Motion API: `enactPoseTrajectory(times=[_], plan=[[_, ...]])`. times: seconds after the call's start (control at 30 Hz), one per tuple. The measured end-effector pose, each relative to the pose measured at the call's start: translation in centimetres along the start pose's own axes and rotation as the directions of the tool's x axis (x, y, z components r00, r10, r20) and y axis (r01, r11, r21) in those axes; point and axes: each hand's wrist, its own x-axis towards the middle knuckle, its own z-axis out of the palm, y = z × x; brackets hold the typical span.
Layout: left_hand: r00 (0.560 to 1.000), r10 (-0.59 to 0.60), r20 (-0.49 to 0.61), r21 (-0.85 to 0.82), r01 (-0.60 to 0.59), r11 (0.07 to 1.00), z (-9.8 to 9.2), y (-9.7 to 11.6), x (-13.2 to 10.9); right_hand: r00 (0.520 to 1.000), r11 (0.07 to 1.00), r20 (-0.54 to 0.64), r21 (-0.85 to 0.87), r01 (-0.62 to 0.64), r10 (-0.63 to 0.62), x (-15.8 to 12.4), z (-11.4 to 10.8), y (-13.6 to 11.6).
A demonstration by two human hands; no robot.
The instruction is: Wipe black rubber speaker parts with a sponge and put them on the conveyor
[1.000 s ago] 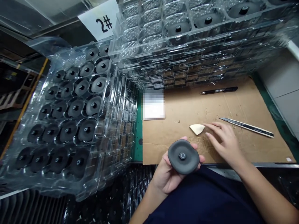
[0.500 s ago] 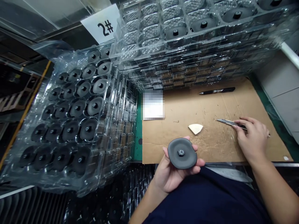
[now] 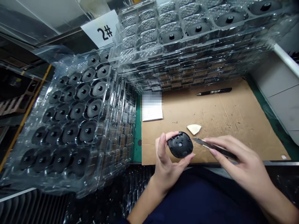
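Left hand (image 3: pixel 168 168) curled, holding a round black disc (image 3: pixel 180 144) by its edges, just above a brown cardboard sheet (image 3: pixel 233 115). Right hand (image 3: pixel 243 165) gripped a slim steel-bladed utility knife (image 3: pixel 215 148), its tip just beside the disc. A cream triangular chip (image 3: pixel 193 129) lay on the cardboard nearby; a black pen (image 3: pixel 214 91) lay farther back. Stacked clear plastic trays (image 3: pixel 112 93) stood left and behind.

Head-worn view, facing forward and down, near left hand (image 3: pixel 167 174), right hand (image 3: pixel 240 165)
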Motion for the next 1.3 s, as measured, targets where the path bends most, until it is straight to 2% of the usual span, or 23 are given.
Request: enactPoseTrajectory(times=[0.13, 0.23, 0.47, 1.3], plan=[[0.997, -0.008, -0.074, 0.024, 0.010, 1.000, -0.2, 0.1, 0.2, 0.998, 0.992, -0.007, -0.110, 0.067, -0.068, -0.3, -0.3, -1.0], [0.996, 0.023, -0.090, 0.107, -0.013, 0.994, -0.5, -0.3, 0.3, 0.996, 0.979, -0.007, -0.187, 0.086, -0.089, -0.4, -0.4, -1.3], [0.968, 0.240, -0.081, 0.304, -0.205, 0.930, -0.9, -1.5, 0.5, 0.995, 0.963, 0.015, -0.248, 0.103, -0.102, -0.3, -0.1, -1.6], [0.955, 0.281, -0.096, 0.375, -0.227, 0.899, -0.9, -2.1, 0.3, 0.996, 0.941, 0.012, -0.326, 0.085, -0.086, -0.1, 0.2, -2.0]])
